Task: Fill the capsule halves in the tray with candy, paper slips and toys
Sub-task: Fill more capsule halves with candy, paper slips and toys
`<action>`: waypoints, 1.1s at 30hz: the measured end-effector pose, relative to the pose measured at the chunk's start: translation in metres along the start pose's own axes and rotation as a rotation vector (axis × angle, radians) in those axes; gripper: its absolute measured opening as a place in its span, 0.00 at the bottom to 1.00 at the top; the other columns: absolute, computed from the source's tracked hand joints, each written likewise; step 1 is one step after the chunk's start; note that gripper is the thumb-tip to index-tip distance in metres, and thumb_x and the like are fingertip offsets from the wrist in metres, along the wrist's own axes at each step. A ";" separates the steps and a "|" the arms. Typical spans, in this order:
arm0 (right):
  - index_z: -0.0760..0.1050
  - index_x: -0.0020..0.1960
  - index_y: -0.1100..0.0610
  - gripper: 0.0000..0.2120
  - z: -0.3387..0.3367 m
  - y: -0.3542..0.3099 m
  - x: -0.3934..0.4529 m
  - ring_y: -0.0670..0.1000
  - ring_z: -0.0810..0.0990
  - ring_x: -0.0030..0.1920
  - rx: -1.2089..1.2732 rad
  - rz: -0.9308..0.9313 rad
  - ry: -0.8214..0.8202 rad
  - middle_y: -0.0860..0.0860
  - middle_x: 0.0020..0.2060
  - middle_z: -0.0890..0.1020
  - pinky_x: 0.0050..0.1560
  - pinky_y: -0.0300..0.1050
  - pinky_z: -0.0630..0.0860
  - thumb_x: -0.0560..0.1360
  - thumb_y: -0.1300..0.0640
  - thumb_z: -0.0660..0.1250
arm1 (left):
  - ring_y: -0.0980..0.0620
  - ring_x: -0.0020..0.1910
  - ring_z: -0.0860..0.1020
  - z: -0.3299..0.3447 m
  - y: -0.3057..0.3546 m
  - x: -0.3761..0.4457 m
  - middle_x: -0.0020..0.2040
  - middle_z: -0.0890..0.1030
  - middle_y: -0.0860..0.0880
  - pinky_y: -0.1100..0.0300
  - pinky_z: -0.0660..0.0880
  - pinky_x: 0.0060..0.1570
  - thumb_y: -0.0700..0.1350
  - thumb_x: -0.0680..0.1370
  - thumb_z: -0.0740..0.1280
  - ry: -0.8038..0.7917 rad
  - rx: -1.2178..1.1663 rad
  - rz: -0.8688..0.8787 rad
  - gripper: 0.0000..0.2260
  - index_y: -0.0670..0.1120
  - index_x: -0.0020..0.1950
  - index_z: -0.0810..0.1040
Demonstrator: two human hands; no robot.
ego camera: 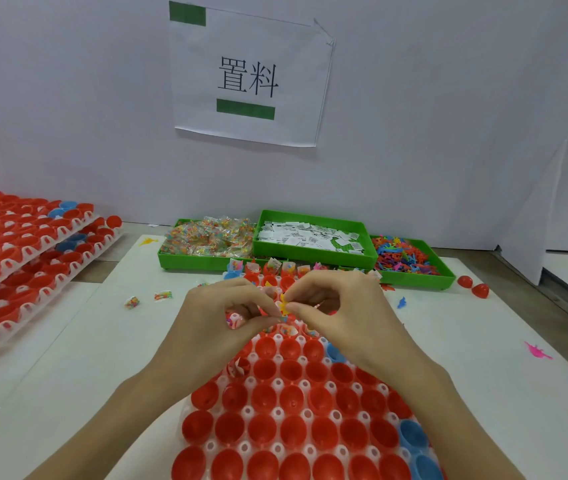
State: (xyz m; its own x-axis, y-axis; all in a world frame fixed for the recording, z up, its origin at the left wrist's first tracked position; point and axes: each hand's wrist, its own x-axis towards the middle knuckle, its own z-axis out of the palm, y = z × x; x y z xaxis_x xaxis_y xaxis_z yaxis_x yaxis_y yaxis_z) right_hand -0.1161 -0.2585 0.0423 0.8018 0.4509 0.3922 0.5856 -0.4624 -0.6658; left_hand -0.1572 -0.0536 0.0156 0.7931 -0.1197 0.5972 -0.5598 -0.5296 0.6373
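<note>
Both hands point(284, 306) pinching yellow toy point(284, 304) over tray point(277, 412), wall sign point(248, 77) reading 置料

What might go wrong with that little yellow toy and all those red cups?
The yellow toy is only pinched between the fingertips of the left hand and the right hand, so it might slip and land beside a capsule half. Strays like the pink toy and a candy packet already lie on the table.
</note>
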 end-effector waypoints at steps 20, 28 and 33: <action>0.85 0.53 0.56 0.08 0.023 0.000 -0.017 0.46 0.87 0.41 0.087 0.261 -0.299 0.51 0.41 0.88 0.50 0.44 0.84 0.74 0.64 0.76 | 0.55 0.42 0.81 -0.015 -0.011 0.001 0.41 0.85 0.60 0.69 0.73 0.39 0.46 0.72 0.79 -0.472 0.074 -0.089 0.04 0.54 0.43 0.87; 0.82 0.49 0.55 0.10 0.037 -0.005 -0.019 0.45 0.82 0.38 -0.098 0.155 -0.238 0.47 0.37 0.83 0.41 0.36 0.80 0.70 0.65 0.76 | 0.64 0.43 0.77 -0.013 -0.008 -0.001 0.39 0.83 0.61 0.75 0.68 0.41 0.42 0.69 0.78 -0.468 0.198 -0.046 0.07 0.54 0.42 0.86; 0.83 0.45 0.56 0.07 0.042 -0.005 -0.018 0.45 0.83 0.38 -0.122 0.183 -0.202 0.48 0.36 0.84 0.43 0.41 0.81 0.69 0.65 0.77 | 0.62 0.44 0.77 -0.014 -0.007 -0.001 0.39 0.82 0.62 0.74 0.68 0.42 0.42 0.67 0.77 -0.470 0.233 -0.056 0.09 0.56 0.41 0.86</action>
State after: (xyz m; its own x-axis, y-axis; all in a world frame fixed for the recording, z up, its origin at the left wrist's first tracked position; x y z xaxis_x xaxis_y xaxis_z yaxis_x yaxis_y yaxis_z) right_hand -0.1385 -0.2329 0.0118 0.8626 0.4890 0.1299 0.4533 -0.6328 -0.6278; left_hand -0.1573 -0.0386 0.0176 0.8720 -0.4216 0.2486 -0.4881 -0.7120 0.5047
